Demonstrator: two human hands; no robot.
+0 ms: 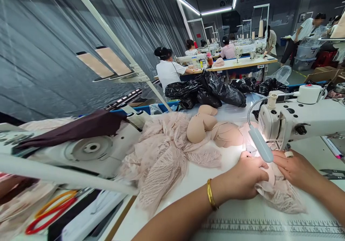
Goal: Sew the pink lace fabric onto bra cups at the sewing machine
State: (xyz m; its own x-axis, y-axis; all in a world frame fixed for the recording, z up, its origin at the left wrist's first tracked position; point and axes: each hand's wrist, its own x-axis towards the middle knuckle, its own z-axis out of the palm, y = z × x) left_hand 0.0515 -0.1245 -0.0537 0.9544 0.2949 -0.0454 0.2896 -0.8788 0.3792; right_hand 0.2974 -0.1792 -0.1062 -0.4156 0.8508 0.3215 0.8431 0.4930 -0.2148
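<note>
You are feeding one lace-covered cup piece (pixel 272 183) under the sewing machine (pixel 299 120) at the near right of the desk (pixel 237 212), your left hand (pixel 246 178) gripping its edge and your right hand (pixel 295 169) pressing it flat, so this seam looks underway, not finished. Behind it you are keeping about four padded cups (pixel 207 126) and one heap of lace (pixel 164 151) waiting

The gooseneck lamp (pixel 261 144) hides the needle area, and the sewing machine (pixel 304 118) runs off at three o'clock.
</note>
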